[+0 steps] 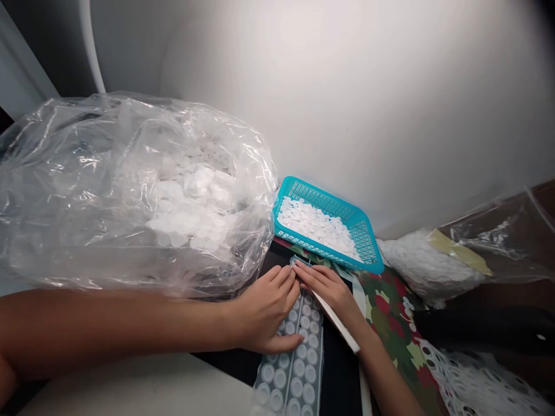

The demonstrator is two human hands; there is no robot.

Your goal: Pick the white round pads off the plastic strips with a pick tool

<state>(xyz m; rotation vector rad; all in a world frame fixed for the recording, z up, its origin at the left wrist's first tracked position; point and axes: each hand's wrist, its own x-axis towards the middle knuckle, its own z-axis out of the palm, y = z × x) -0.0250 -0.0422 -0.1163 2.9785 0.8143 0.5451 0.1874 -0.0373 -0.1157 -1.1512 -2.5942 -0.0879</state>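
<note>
Two bare hands in view, both just below the front rim of the one teal plastic basket (pixel 303 193). Left hand (pixel 266 312) lies over the upper part of the translucent strip of white discs (pixel 295 361), fingers curled, thumb across the strip's face. Right hand (pixel 327 287) comes in from the lower right, fingertips almost meeting the left fingertips at the strip's top end, just under the basket. Grip on both is narrow and close to the strip, but cannot tell if either hand actually pinches it or only presses on it. One strip, running down from the hands and away from the basket; discs sit in rows, many, partly hidden under the left hand, no exact count. Inside the basket one heap of loose white discs (pixel 314 225), too many to count. Touching the basket's left side, one big clear plastic bag (pixel 73 202) holding more white discs. Right of the basket, one white bundle (pixel 427 268) beside a second clear bag with yellow tape (pixel 459 251). Below and right of the basket, one green and red patterned cloth (pixel 385 323), one narrow white band (pixel 340 326) under the right wrist, and one white sheet punched with round holes (pixel 477 384).
</note>
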